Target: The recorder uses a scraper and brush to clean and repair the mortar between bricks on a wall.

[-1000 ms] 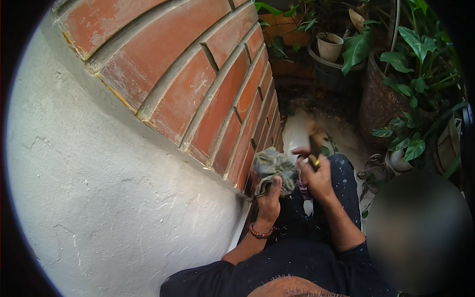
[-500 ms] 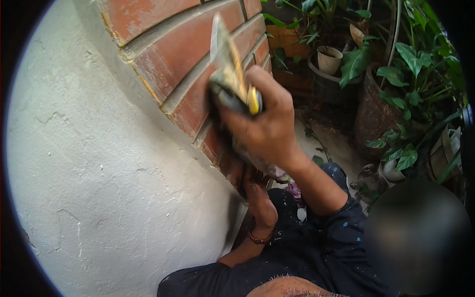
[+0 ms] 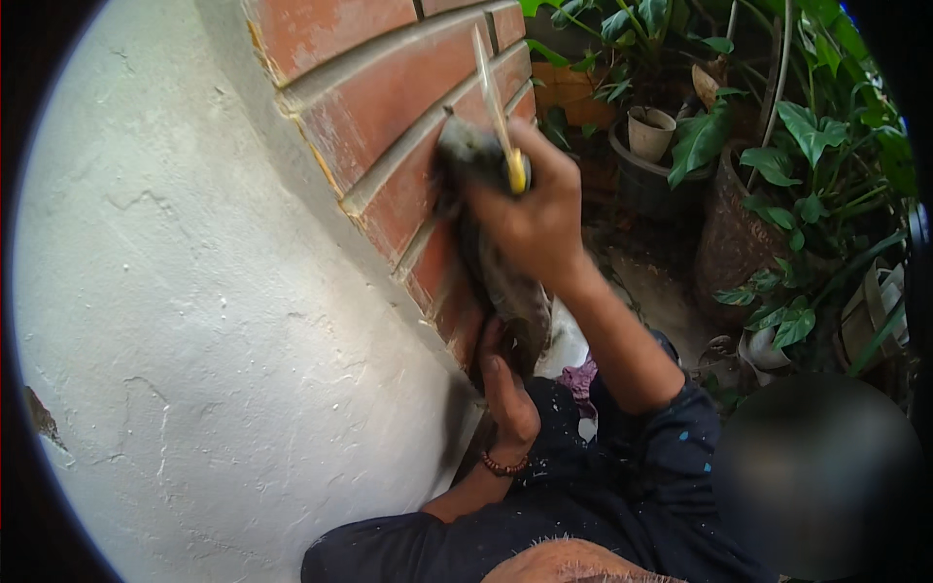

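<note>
My right hand (image 3: 530, 219) is closed around a putty knife (image 3: 494, 87) with a pale blade pointing up and a yellow-and-black handle. Bunched in the same grip, a dark, dirty rag (image 3: 510, 282) hangs down along the wall. Its upper part presses on the red brick facing (image 3: 389, 117), which has recessed grey joints. Lower down, my left hand (image 3: 505, 394), with a beaded bracelet at the wrist, rests against the brick near the wall corner. Its visible fingers are stretched upward beside the rag's lower end; the fingertips are partly in shadow.
A rough white plastered wall (image 3: 194, 321) meets the brick on the left. Potted plants stand on the right, among them a tall brown pot (image 3: 734, 233) and a small beige pot (image 3: 649, 133). A purple cloth (image 3: 580, 384) lies by my knees.
My right hand has shifted slightly up and right over the brick with the putty knife and rag. The blade now shows more edge-on. My left hand stays at nearly the same place.
</note>
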`<state>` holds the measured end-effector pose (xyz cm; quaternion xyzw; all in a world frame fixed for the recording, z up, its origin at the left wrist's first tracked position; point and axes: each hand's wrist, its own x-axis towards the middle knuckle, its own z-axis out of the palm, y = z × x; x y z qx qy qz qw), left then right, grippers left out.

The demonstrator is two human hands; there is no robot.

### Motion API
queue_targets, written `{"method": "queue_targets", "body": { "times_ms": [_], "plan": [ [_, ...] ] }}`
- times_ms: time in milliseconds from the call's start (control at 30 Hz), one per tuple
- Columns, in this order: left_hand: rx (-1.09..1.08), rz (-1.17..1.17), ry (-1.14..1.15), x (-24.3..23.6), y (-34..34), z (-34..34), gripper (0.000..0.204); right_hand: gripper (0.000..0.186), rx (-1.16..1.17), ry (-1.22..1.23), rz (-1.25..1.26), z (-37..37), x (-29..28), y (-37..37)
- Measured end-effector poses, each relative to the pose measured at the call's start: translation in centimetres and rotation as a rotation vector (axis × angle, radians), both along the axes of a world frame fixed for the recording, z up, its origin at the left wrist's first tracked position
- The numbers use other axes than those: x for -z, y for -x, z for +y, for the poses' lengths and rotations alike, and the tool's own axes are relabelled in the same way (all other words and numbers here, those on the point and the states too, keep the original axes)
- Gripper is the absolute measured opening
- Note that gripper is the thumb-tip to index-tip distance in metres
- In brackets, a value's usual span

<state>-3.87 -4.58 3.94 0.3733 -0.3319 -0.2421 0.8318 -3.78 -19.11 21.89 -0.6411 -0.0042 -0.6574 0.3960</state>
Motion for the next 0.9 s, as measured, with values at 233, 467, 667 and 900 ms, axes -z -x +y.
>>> {"method": "queue_targets", "body": {
  "times_ms": [233, 467, 667, 900],
  "plan": [
    [-0.096, 0.158, -0.107, 3.9, -0.9, -0.2, 0.06, 0.028, 0.084, 0.0, -0.024, -1.1, 1.1, -0.8],
    [0.116, 0.186, -0.005, 1.0, 0.3, 0.0, 0.07, 0.027, -0.029, -0.091, -0.014, 0.3, 5.3, -0.9],
    [0.184, 0.242, -0.024, 5.1, 0.4, 0.4, 0.08, 0.032, 0.032, -0.031, 0.109, 1.8, 9.7, 0.8],
    [0.115, 0.284, -0.026, 1.1, 1.2, -0.9, 0.086, 0.025, -0.165, -0.118, 0.43, 2.7, 14.8, 5.3]
  ]
}}
